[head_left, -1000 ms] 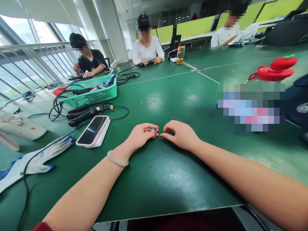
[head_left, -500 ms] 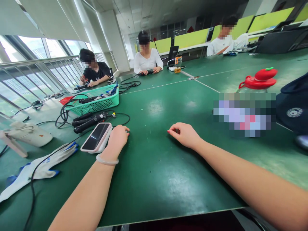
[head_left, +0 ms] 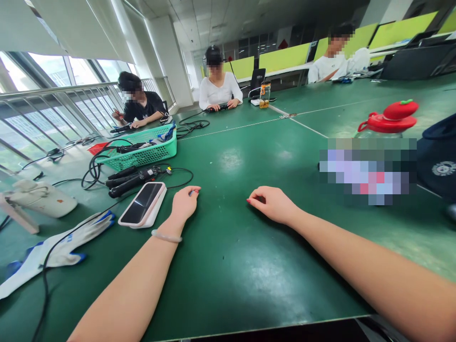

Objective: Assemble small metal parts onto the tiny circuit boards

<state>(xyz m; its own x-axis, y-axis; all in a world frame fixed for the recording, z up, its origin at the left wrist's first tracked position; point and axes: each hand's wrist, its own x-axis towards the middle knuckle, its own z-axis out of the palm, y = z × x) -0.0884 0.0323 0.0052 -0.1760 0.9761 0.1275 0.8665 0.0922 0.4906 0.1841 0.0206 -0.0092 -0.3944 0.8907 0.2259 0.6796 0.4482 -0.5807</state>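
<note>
My left hand [head_left: 184,207] rests on the green table [head_left: 228,228], fingers curled inward. A tiny bluish spot shows at its fingertips, too small to name. A pale bangle [head_left: 166,237] circles that wrist. Just left of this hand lies a phone [head_left: 143,204] with a dark screen and a pink-white case, not touched. My right hand [head_left: 273,204] lies on the tabletop opposite, loosely closed, thumb and fingertips together around a dark gap. Nothing shows in its grip. A wide strip of table separates the two hands.
Black handheld tools [head_left: 133,183] with cables lie before a green basket [head_left: 142,154]. White-blue gloves [head_left: 67,247] and a cable lie left. A red-lidded jar [head_left: 388,124], a blurred-out item [head_left: 370,168] and a dark bag [head_left: 438,156] stand right. Several people sit across.
My left hand has moved right, away from the phone, uncovering its side. My right hand has barely shifted.
</note>
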